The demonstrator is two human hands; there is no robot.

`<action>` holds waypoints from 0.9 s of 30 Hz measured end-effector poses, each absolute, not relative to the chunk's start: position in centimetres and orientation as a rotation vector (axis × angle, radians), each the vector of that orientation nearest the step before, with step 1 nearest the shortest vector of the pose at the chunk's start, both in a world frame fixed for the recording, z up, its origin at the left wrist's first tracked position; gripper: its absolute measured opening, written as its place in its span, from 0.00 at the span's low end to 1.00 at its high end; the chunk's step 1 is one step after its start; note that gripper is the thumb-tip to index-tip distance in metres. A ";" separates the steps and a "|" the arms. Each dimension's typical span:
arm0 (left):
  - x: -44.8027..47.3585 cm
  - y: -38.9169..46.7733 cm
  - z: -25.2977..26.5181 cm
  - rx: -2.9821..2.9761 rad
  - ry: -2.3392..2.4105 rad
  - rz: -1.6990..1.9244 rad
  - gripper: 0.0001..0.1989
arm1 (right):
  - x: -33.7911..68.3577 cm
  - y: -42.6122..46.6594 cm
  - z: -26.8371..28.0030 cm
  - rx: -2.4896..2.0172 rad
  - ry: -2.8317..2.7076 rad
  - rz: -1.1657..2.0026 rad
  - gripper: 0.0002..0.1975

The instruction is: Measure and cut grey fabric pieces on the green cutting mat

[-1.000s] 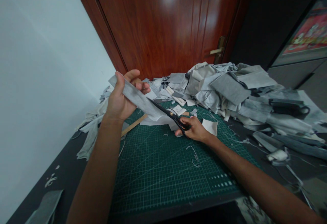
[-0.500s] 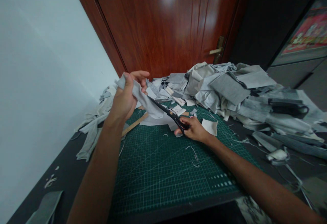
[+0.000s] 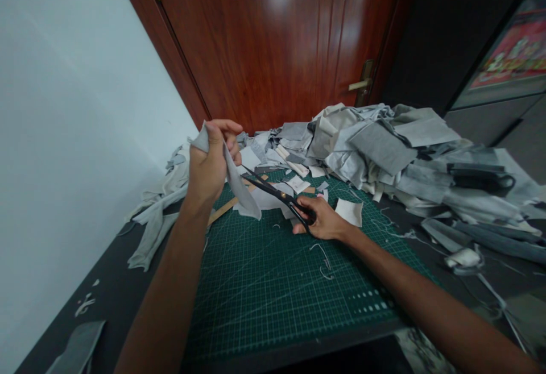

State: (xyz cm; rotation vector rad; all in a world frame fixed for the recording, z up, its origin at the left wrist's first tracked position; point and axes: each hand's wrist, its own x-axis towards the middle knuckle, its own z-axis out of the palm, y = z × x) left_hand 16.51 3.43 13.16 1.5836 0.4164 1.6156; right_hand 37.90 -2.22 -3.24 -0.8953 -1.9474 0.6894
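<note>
My left hand (image 3: pixel 212 158) is closed on a light grey strip of fabric (image 3: pixel 239 189), pinched under the thumb and hanging down over the mat. In my right hand (image 3: pixel 321 217) is a pair of black scissors (image 3: pixel 279 195), fingers through the handles. The blades are parted and point left, their tips close to the strip's right edge; whether they touch it I cannot tell. Below the blades a pale fabric piece (image 3: pixel 273 198) lies on the green cutting mat (image 3: pixel 273 289). A wooden ruler (image 3: pixel 224 210) lies partly under the fabric.
A large heap of grey and white fabric scraps (image 3: pixel 379 146) runs along the back and right. More scraps (image 3: pixel 149 237) lie at the left by the white wall. A small cream piece (image 3: pixel 350 212) and loose threads (image 3: pixel 326 257) rest on the mat. Behind stands a brown door (image 3: pixel 273 50).
The strip has swung from stretching along the scissors to hanging more steeply. The scissor blades have opened and now stand apart from more of the cloth. My left hand has turned slightly.
</note>
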 end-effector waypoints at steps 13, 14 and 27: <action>17.3 3.6 12.7 1.572 0.410 1.763 0.15 | 37.7 -2.5 -3.2 -0.938 -1.956 0.559 0.25; 17.3 3.5 12.7 1.571 0.410 1.772 0.15 | 37.7 -2.5 -3.1 -0.956 -1.952 0.549 0.25; 18.6 3.0 11.9 1.547 0.384 1.808 0.16 | 37.7 -2.4 -3.4 -0.955 -1.942 0.575 0.25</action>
